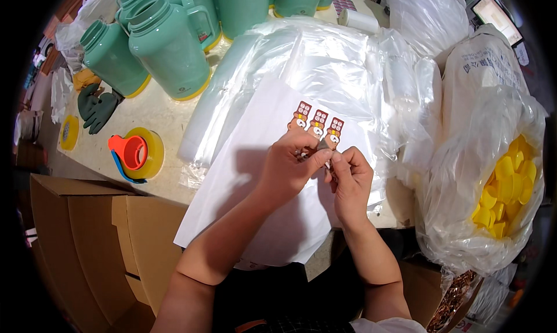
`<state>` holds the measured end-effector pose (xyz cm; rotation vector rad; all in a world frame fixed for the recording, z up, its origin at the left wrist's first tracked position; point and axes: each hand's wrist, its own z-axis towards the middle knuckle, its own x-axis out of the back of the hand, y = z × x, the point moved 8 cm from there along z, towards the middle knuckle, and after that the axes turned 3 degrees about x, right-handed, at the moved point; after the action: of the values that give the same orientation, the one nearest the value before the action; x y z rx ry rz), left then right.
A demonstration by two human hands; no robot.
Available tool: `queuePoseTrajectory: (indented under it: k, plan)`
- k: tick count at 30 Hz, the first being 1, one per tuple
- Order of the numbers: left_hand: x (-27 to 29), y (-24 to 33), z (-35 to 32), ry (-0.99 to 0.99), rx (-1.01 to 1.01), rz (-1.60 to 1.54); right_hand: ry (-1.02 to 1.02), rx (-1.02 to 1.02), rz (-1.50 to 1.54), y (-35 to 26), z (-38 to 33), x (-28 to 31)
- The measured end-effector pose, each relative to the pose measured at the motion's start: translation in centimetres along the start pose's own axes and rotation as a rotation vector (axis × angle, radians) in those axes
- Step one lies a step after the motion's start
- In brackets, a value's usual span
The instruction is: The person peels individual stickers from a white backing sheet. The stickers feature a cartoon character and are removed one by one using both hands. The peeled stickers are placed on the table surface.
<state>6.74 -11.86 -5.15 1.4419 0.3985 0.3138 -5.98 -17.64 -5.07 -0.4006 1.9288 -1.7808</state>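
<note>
My left hand (288, 166) and right hand (350, 179) each hold a pinching grip on the small sticker (318, 153) at the near end of the sticker row (318, 124), over white paper (249, 194) on the worktop (162, 115); tugging unevenly could tear or crease it

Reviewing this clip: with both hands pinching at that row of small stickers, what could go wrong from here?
1. The stickers are small and close together; the left hand and right hand might tear or crease one.
2. The white sheet overhangs the table edge and could slide off.
</note>
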Motion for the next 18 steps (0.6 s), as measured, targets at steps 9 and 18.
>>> queuePoseTrajectory:
  k: [9, 18]
  plan:
    - [0.1, 2.6, -0.2, 0.037, -0.314, 0.249, 0.023, -0.108, 0.285, 0.4, 0.2, 0.0]
    - [-0.5, -1.3, -0.4, -0.085, 0.217, -0.233, -0.117, -0.036, 0.259, -1.2, -0.3, -0.6]
